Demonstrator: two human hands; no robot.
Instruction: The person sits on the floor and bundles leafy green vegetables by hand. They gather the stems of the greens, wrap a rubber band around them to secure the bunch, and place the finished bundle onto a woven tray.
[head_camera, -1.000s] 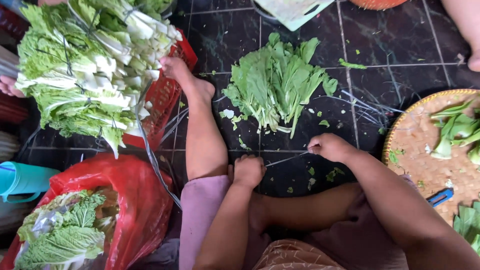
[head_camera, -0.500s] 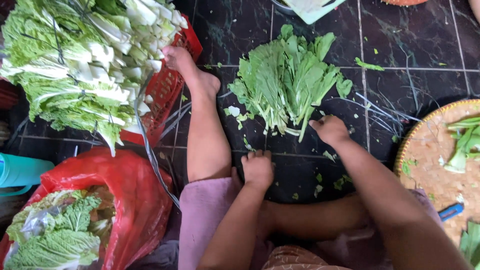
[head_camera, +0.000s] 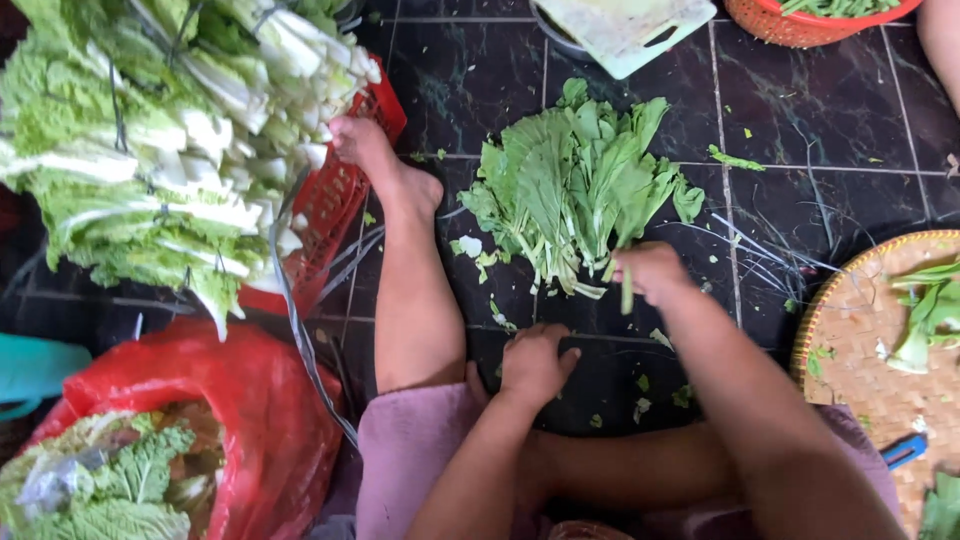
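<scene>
Dark tiled floor (head_camera: 800, 120): right hand (head_camera: 652, 270) has moved onto greens pile (head_camera: 575, 185), fingers closed on a stem; left hand (head_camera: 535, 362) curled, empty.

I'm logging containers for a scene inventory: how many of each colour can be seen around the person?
Red: 3 - crate, plastic bag, basket
White: 1 - tray
Tan woven: 1 - round tray
Total: 5
</scene>
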